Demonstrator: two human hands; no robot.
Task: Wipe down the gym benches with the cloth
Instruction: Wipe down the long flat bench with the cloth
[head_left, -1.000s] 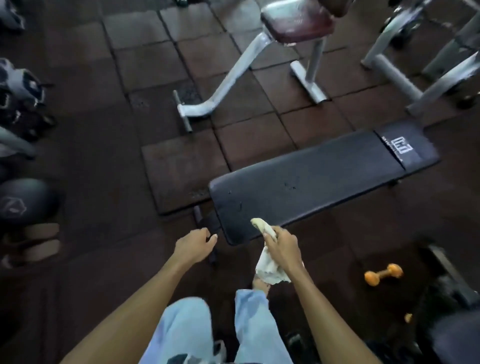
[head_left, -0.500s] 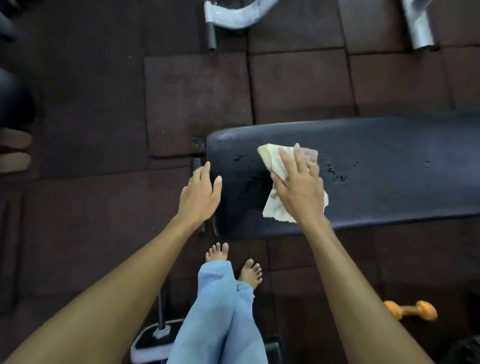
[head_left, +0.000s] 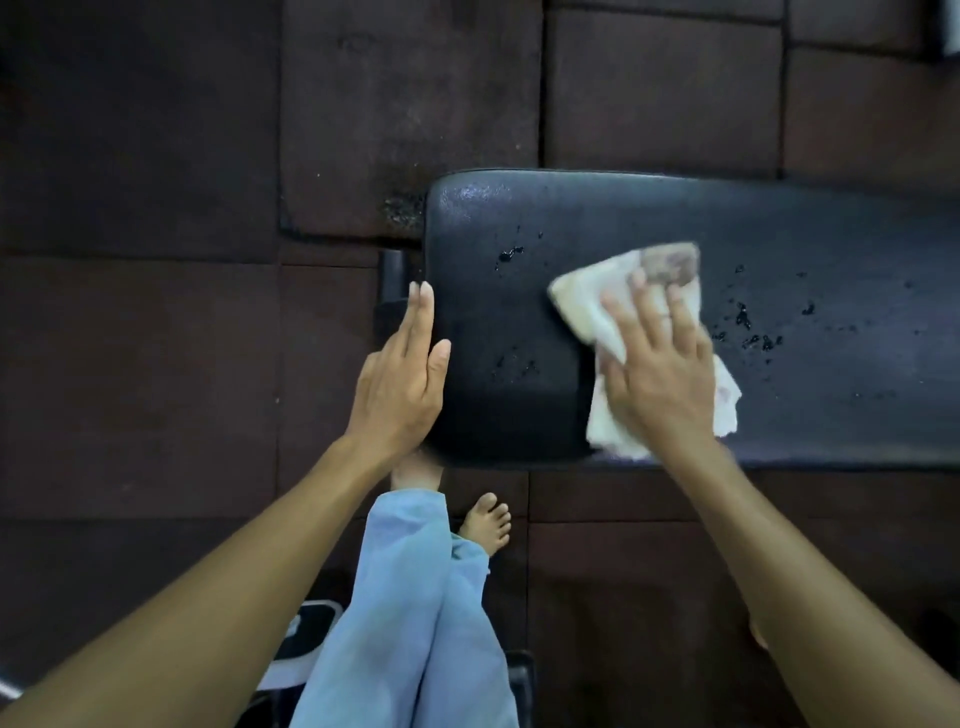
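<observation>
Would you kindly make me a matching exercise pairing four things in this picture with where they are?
Things:
1. cloth
2. left hand
3. right hand
4. droplets

Places:
A. braced against the bench end
B. on the pad, right of the cloth
C. flat on top of the cloth
D. spread on the pad under a palm

Pairs: 1-D, 2-A, 3-C, 4-B

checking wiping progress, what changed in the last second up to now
The right hand brought the cloth up from the bench's near corner onto the bench pad and slid it rightward, pressing it flat. The left hand moved onto the pad's end edge. Droplets remain on the pad; the person stands in the same place.
</observation>
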